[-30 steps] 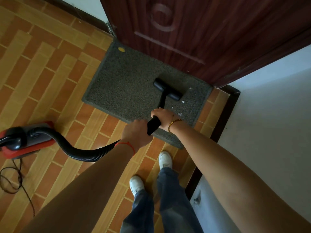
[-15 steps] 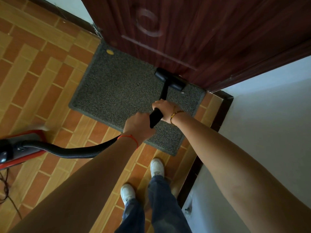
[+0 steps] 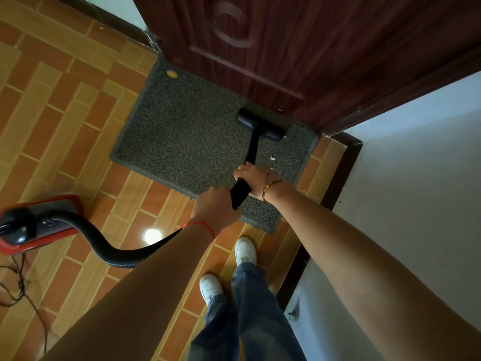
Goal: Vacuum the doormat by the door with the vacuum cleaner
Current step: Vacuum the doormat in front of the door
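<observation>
Both grips, left (image 3: 216,207) and right (image 3: 253,179), are clasping the wand (image 3: 251,155); nozzle (image 3: 260,125) is working the mat (image 3: 187,142) ahead; white scraps (image 3: 272,158) beside the wand and a yellow speck (image 3: 171,73) far left are remaining.

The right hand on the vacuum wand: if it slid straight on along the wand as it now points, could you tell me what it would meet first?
The right hand would probably reach the nozzle head on the doormat, then the door just behind it; depth is hard to judge.
</observation>
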Motion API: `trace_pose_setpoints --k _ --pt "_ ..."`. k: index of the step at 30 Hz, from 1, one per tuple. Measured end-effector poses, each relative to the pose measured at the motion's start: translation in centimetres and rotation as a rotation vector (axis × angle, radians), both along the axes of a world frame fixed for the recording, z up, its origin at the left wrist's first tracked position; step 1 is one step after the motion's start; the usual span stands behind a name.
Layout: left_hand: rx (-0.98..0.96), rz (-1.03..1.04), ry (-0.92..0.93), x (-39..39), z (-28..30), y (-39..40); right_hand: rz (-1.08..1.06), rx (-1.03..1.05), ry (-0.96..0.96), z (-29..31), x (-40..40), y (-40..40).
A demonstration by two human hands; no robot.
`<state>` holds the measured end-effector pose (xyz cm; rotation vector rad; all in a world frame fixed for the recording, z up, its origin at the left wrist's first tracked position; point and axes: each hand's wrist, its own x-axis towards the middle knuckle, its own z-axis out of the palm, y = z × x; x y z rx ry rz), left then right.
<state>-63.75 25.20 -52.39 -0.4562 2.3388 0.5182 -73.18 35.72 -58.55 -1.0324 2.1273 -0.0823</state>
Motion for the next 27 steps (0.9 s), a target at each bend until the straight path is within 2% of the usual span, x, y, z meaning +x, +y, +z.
trace_pose_setpoints --k 9,27 --pt "-0.019 -0.006 -0.04 8.0 0.9 -0.6 0.061 0.028 0.011 -0.6 8.2 -0.8" --pt "-0.042 -0.016 -0.142 23.5 3.6 -3.6 0.0 0.009 -0.082 1.0 24.4 -3.5"
